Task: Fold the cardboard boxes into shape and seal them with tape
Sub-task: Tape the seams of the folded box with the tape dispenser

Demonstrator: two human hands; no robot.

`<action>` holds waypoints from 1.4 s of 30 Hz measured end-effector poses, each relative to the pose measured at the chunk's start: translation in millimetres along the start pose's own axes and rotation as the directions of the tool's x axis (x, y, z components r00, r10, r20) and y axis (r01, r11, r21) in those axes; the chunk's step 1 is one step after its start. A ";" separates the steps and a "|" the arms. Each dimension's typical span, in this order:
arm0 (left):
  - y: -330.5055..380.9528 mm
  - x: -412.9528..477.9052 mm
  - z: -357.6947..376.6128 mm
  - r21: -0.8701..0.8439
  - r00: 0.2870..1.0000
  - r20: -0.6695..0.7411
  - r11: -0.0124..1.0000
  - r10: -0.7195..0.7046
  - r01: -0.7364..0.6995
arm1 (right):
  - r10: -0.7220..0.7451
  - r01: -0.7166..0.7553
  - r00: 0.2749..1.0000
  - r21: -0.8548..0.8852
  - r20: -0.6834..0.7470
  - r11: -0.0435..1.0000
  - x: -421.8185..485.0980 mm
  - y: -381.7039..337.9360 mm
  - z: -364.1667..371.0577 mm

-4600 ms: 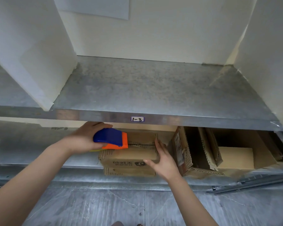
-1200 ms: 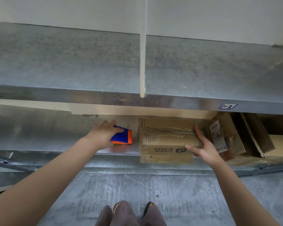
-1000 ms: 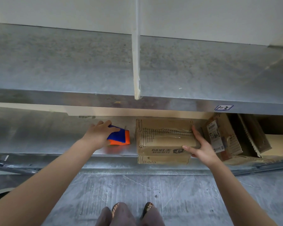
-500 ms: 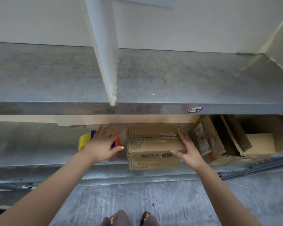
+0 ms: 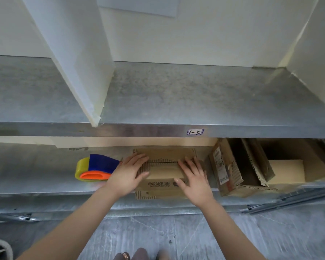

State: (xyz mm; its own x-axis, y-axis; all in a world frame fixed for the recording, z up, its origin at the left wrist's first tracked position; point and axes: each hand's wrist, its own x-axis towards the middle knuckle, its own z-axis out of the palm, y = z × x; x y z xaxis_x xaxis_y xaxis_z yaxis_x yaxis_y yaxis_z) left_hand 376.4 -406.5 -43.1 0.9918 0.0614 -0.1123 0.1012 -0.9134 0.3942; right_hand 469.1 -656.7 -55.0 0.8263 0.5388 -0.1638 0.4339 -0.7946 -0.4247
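Note:
A small brown cardboard box (image 5: 163,170) with printed characters on its front sits at the front edge of the lower metal shelf (image 5: 36,177), its top flaps closed. My left hand (image 5: 129,172) lies flat on the left side of the box top, fingers straight. On the right side of the top rests my right hand (image 5: 194,177), also flat. A blue, orange and yellow tape dispenser (image 5: 96,168) lies on the shelf just left of my left hand, with no hand on it.
Right of the box lean open, unfolded cardboard boxes (image 5: 233,166) and a pale box (image 5: 285,170). The upper metal shelf (image 5: 176,102) overhangs, with a white divider (image 5: 79,59) and a small label (image 5: 195,131) on its edge. Metal rails (image 5: 289,198) lie lower right.
My left hand let go of the tape dispenser, which now lies on the shelf, and moved onto the box top. My right hand shifted from the box's side onto its top.

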 end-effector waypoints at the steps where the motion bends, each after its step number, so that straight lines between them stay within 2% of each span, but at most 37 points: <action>1: -0.5 1.6 -0.1 -0.034 1.000 0.002 0.999 0.000 0.000 | 0.009 -0.009 1.000 -0.009 -0.012 1.000 1.8 0.0 -0.5; 5: -1.7 -2.2 7.6 0.006 1.000 0.013 1.000 0.022 -0.022 | -0.013 0.014 1.000 -0.168 0.007 0.986 3.5 -8.7 -0.1; 10: 1.1 10.9 -4.1 -0.049 0.998 0.050 0.998 -0.043 0.045 | -0.028 0.035 0.997 -0.106 0.069 0.994 9.3 -7.8 -11.4; 12: 0.6 19.4 -10.6 -0.081 0.990 0.107 0.992 -0.091 0.100 | -0.063 0.061 0.998 -0.066 -0.028 0.996 1.1 0.6 -12.1; 15: 0.9 27.5 -16.0 -0.203 0.969 0.178 0.957 -0.170 0.205 | -0.073 0.065 0.959 -0.036 -0.273 0.997 -20.3 12.2 -6.5; 18: 5.4 30.0 -12.5 -0.369 0.961 0.153 0.889 -0.232 0.273 | 0.041 -0.042 0.935 0.006 -0.352 0.999 -39.9 16.5 3.5; 20: 10.2 29.8 -8.1 -0.445 0.952 0.154 0.841 -0.265 0.307 | 0.142 -0.094 0.947 0.173 -0.289 0.980 -48.0 14.7 9.9; 23: 15.0 24.7 -2.7 -0.464 0.929 0.169 0.805 -0.330 0.370 | 0.214 -0.139 0.970 0.462 -0.115 0.876 -50.8 3.1 12.7; 26: 18.8 8.9 1.4 -0.446 0.916 0.133 0.802 -0.379 0.397 | 0.286 -0.181 0.955 0.604 -0.082 0.777 -52.5 -9.0 10.9; 31: 21.5 -23.3 15.3 -0.397 0.877 0.048 0.797 -0.478 0.456 | 0.329 -0.199 0.943 0.694 -0.058 0.692 -65.2 -31.6 17.5; 33: 23.1 -30.9 18.1 -0.390 0.872 0.043 0.795 -0.488 0.465 | 0.381 -0.208 0.923 0.752 -0.062 0.625 -67.9 -45.7 20.2; 36: 23.3 -37.9 13.4 -0.535 0.897 0.092 0.738 -0.432 0.411 | 0.436 -0.218 0.898 0.801 -0.059 0.557 -69.3 -63.7 23.7; 39: 20.6 -45.1 2.9 -0.610 0.912 0.090 0.702 -0.400 0.368 | 0.378 -0.185 0.922 0.766 -0.081 0.615 -70.5 -74.2 24.1; 42: 22.2 -58.5 -1.1 -0.649 0.918 0.016 0.694 -0.397 0.311 | 0.245 -0.058 0.958 0.737 -0.148 0.673 -68.8 -79.3 15.0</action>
State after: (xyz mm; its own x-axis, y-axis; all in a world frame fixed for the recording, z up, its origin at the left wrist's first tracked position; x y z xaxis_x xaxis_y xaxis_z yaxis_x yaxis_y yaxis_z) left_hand 320.7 -430.0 -26.8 0.8689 0.4121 -0.2743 0.4299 -0.3534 0.8308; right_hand 372.4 -626.6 -23.4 0.9510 0.2808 -0.1295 -0.0207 -0.3601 -0.9327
